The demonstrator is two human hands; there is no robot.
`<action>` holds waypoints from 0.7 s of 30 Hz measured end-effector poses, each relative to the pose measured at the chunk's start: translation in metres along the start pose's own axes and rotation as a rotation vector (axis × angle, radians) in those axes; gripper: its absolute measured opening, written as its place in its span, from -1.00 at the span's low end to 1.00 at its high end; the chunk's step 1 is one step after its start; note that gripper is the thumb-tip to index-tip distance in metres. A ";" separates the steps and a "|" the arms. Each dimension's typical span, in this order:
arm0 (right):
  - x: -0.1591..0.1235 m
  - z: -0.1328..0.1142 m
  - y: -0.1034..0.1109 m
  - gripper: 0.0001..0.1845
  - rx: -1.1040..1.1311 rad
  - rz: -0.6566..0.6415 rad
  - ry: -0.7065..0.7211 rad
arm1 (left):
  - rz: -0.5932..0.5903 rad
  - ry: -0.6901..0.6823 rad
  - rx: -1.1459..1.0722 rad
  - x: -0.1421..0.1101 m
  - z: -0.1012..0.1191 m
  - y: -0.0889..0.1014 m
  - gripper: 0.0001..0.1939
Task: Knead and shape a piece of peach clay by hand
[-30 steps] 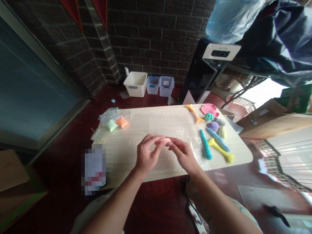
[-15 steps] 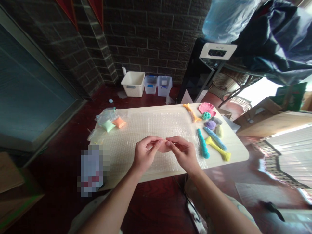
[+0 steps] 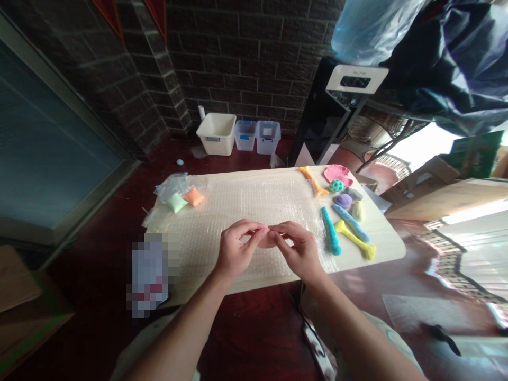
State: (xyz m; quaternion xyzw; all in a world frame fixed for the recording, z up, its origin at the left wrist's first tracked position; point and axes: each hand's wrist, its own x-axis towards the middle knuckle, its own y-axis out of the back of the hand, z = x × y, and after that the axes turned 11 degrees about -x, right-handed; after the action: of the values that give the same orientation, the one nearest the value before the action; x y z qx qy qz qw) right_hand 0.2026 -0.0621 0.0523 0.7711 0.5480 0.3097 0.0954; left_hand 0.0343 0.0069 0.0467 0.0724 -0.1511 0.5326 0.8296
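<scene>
Pinched between both hands is a thin, rounded piece of pale pink modelling clay (image 3: 268, 241), held above the table. My left hand (image 3: 239, 244) grips its left edge with thumb and forefinger. On the opposite edge, the fingers and thumb of my right hand (image 3: 298, 244) close in the same way, and the fingertips nearly meet. Beneath lies a sheet of bubble wrap (image 3: 254, 203). Right of my hands are a teal twisted clay stick (image 3: 330, 231), a yellow bone-shaped clay piece (image 3: 356, 241) and a blue clay roll (image 3: 350, 222).
Farther right sit a pink clay dish (image 3: 338, 174), a purple clay lump (image 3: 343, 200) and an orange bone-shaped piece (image 3: 313, 181). Green (image 3: 175, 202) and orange clay packets (image 3: 194, 197) lie at the table's left. Plastic bins (image 3: 217, 135) stand on the floor by the wall.
Both hands keep their pinch on the pink clay, with only a slight shift of the fingers. The rest of the scene stays as it was, apart from a small camera movement.
</scene>
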 end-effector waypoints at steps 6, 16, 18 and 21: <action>-0.001 -0.002 -0.001 -0.83 0.059 -0.029 -0.078 | -0.003 0.005 -0.009 0.000 0.001 -0.001 -0.85; -0.002 0.001 -0.003 -0.82 0.099 -0.025 -0.073 | -0.005 0.013 -0.020 -0.002 -0.002 -0.001 -0.83; -0.002 0.000 -0.003 -0.82 0.060 -0.024 -0.051 | -0.006 0.026 -0.029 -0.002 -0.003 -0.001 -0.84; -0.003 -0.002 -0.004 -0.82 0.083 -0.020 -0.096 | 0.018 0.111 -0.116 -0.002 -0.005 -0.003 -0.82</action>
State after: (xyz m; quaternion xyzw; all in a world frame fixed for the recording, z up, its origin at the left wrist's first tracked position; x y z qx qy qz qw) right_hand 0.1978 -0.0632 0.0504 0.7827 0.5629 0.2487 0.0927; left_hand 0.0375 0.0055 0.0421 -0.0067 -0.1362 0.5336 0.8346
